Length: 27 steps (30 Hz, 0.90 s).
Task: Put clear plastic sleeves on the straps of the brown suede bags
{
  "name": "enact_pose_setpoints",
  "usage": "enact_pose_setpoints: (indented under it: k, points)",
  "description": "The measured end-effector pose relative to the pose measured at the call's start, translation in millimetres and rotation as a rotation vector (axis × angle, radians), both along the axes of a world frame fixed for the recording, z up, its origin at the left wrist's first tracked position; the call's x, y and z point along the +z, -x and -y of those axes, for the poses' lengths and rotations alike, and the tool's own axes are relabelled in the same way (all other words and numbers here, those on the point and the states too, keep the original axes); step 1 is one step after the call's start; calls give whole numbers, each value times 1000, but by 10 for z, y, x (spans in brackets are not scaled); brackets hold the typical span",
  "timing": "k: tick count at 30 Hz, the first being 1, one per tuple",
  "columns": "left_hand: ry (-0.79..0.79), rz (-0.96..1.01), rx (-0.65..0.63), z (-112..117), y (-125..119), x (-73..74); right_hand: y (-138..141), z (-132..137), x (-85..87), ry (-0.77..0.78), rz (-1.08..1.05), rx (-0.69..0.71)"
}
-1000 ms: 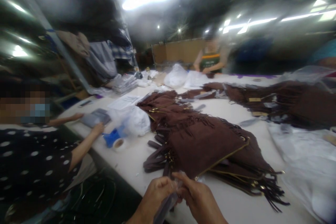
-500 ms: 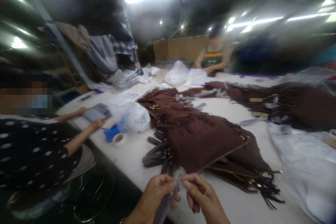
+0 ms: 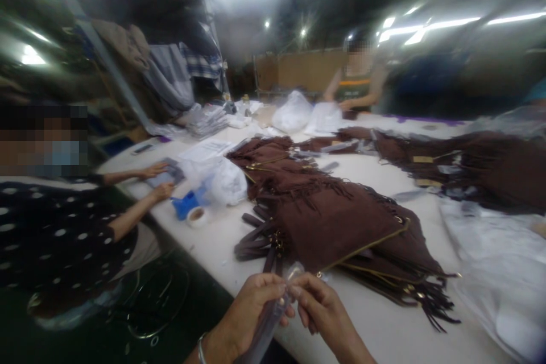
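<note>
Between my hands is a narrow clear plastic sleeve [image 3: 269, 323], and a dark strip seems to show inside it. My left hand [image 3: 251, 310] is closed around the sleeve near its upper end. The thumb and fingers of my right hand [image 3: 322, 310] pinch the sleeve's tip. Just beyond my hands lies a stack of dark brown fringed bags [image 3: 336, 227] with gold zips. Their dark straps [image 3: 256, 242] with gold clasps stick out at the left of the stack.
A tape roll [image 3: 196, 216] sits beside a blue tape dispenser [image 3: 185, 203] and white plastic bags [image 3: 232, 181] on the table [image 3: 209, 242]. At left, a co-worker in a dotted top [image 3: 55, 233] handles a grey packet. More brown bags [image 3: 503, 170] and clear plastic [image 3: 490, 273] lie right; another person [image 3: 356, 88] works opposite.
My right hand has come closer to my left at the sleeve's tip. The co-worker's far hand at left now lies over the grey packet. The view has shifted slightly.
</note>
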<state>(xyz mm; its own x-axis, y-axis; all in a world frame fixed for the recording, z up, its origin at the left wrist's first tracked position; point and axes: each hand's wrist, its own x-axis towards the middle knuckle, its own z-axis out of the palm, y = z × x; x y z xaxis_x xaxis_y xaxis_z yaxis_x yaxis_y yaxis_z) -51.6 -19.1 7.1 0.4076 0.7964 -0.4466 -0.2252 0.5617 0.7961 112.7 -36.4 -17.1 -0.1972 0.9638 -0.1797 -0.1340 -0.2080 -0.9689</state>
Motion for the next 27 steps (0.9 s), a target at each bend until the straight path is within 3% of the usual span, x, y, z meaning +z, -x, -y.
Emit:
enact_pose_setpoints:
  k: [7, 15, 20, 27]
  points:
    - [-38, -2, -41, -9, -10, -3, 39, 13, 53, -113, 42, -32]
    - [-95, -114, -40, -3, -39, 88, 42, 39, 63, -315, 289, -6]
    - [-93, -145, -36, 6, -58, 158, 9, 19, 71, -277, 372, 9]
    - [-106, -168, 16, 14, -91, 147, -17, 11, 56, -208, 311, -21]
